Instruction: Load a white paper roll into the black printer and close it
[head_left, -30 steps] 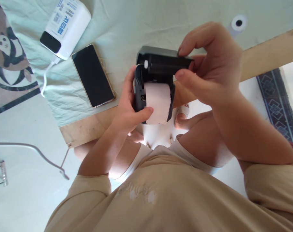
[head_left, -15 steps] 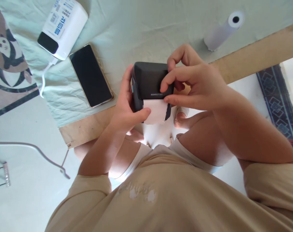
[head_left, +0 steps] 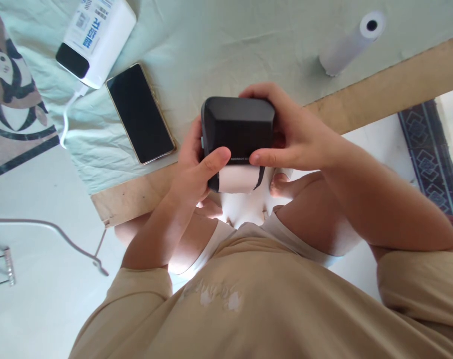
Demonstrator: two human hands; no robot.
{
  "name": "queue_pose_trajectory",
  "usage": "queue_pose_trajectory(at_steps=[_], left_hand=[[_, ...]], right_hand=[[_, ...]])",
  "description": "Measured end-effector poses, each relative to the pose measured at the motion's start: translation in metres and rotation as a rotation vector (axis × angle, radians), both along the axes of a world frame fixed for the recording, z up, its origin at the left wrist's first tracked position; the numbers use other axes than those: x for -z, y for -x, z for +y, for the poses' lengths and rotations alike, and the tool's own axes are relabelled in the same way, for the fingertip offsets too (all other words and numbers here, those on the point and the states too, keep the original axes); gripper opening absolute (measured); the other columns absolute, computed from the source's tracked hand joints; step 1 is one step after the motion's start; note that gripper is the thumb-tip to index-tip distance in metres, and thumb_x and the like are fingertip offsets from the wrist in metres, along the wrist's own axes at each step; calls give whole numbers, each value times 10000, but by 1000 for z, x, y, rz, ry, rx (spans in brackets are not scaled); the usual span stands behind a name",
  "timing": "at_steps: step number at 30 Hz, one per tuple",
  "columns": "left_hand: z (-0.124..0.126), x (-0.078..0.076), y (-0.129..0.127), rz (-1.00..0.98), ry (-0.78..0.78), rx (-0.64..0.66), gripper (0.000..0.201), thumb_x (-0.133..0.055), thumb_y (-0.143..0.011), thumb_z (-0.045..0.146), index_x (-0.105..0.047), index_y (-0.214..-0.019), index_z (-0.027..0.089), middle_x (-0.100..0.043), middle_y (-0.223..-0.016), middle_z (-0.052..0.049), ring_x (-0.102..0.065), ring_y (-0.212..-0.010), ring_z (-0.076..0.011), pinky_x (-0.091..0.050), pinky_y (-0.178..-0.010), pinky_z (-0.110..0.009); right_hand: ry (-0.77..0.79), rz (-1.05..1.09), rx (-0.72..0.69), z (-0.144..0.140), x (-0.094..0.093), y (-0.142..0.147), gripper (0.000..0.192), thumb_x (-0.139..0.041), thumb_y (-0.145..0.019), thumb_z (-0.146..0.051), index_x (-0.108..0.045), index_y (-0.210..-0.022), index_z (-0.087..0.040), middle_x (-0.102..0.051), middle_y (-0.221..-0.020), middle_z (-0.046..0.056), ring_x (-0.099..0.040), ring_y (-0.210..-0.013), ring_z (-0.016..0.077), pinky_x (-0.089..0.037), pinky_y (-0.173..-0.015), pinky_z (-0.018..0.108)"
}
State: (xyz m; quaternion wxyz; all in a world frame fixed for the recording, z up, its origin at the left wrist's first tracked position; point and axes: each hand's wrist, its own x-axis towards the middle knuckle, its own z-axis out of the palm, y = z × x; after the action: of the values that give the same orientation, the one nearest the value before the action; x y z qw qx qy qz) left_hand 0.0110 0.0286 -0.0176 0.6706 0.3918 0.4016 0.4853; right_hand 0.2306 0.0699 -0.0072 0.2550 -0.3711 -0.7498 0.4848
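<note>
Both hands are on the small black printer (head_left: 238,127), held up in the air over the near edge of the tabletop (head_left: 398,75), roughly centre of view. The left hand (head_left: 194,167) grips the printer's left side, its thumb laid across the near-left corner of the lid. The right hand (head_left: 291,132) wraps the right side: fingers curl over the far edge, and its thumb presses along the near rim just beside the printed logo. So both hands are clenched on the printer, neither released. The lid sits flat and closed on the body. A strip of white paper (head_left: 236,179) sticks out of the near face, below the 2 thumbs; its free edge looks a bit uneven. The tabletop carries a pale green cloth (head_left: 219,45), wrinkled, with bare wood showing along the near edge. On the cloth, left of the printer: a phone (head_left: 140,113) lying face up with a dark screen, well apart from the hands. Farther left sits a white power bank (head_left: 95,37) with a white cable (head_left: 67,124) running off its near end. Far right on the cloth, a spare paper roll (head_left: 351,45) lies on its side, hollow core facing the camera. A panda-pattern mat (head_left: 9,99) is at the far left edge. Below the hands are the person's knees and a beige shirt (head_left: 248,309).
</note>
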Motion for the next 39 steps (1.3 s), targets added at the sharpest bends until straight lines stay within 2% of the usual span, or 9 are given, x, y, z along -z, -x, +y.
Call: queue_pose_trajectory(at_steps=[4, 8, 13, 21, 24, 28, 32, 36, 39], left_hand=[[-2, -5, 0, -10, 24, 14, 430, -833, -813, 458, -703, -1194, 306, -769, -1185, -42, -743, -1137, -299, -608, -799, -369], [0, -4, 1, 0, 39, 8, 435, -869, -770, 480, -720, -1138, 301, -774, -1118, -54, -746, -1137, -305, -615, -787, -363], [0, -5, 3, -18, 40, 49, 450, -859, -775, 486, -696, -1148, 294, -773, -1069, -75, -746, -1133, -328, -560, -630, -330], [-1, -2, 6, -1, 35, 35, 421, -856, -798, 456, -701, -1146, 275, -760, -1028, -64, -760, -937, -263, -586, -683, -348], [0, -2, 8, -3, 23, 43, 449, -871, -768, 472, -708, -1149, 299, -761, -1023, -55, -763, -957, -278, -582, -656, -349], [2, -3, 8, 30, 72, 45, 482, -901, -731, 466, -709, -1143, 304, -772, -1016, -40, -763, -998, -283, -598, -681, -351], [3, -2, 4, 6, 67, 12, 530, -913, -718, 486, -689, -1158, 294, -789, -1046, -28, -768, -1047, -286, -618, -734, -351], [2, -1, 1, -14, 59, -16, 456, -846, -801, 495, -700, -1172, 274, -803, -1136, -48, -732, -1238, -311, -654, -874, -376], [3, -2, -1, -58, 82, -43, 404, -777, -848, 557, -732, -1100, 244, -816, -1102, -57, -702, -1314, -321, -654, -982, -409]], right_hand=[[16, -6, -22, 2, 2, -1, 827, -725, -851, -617, -371, -1507, -259, -651, -1188, 54, -637, -885, 132, -527, -657, 229], [18, -29, -17, 2, 3, -1, 830, -709, -856, -654, -359, -1506, -275, -667, -1178, 44, -648, -893, 148, -546, -671, 260], [18, -48, -12, 1, 1, -1, 830, -713, -852, -623, -352, -1507, -263, -660, -1145, 44, -626, -869, 136, -530, -657, 242], [4, -55, 0, 1, 1, 0, 815, -719, -841, -584, -367, -1499, -257, -654, -1116, 44, -613, -878, 138, -525, -638, 234], [1, -52, -13, 1, 1, -1, 824, -728, -844, -599, -367, -1502, -259, -656, -1105, 40, -611, -863, 132, -518, -629, 227], [-53, -97, -2, 3, 3, -1, 849, -752, -841, -602, -369, -1518, -262, -671, -1086, 36, -618, -854, 129, -507, -643, 228], [-112, -160, 8, 5, 5, 1, 909, -717, -844, -663, -371, -1543, -197, -677, -1055, 48, -590, -766, 99, -491, -614, 220], [-307, -167, 67, 4, 3, 1, 815, -687, -864, -664, -469, -1484, -183, -632, -1282, 109, -621, -897, 117, -515, -690, 245], [-402, -132, 78, 2, -1, 1, 761, -659, -896, -657, -478, -1469, -190, -572, -1419, 143, -636, -1016, 149, -539, -723, 265]])
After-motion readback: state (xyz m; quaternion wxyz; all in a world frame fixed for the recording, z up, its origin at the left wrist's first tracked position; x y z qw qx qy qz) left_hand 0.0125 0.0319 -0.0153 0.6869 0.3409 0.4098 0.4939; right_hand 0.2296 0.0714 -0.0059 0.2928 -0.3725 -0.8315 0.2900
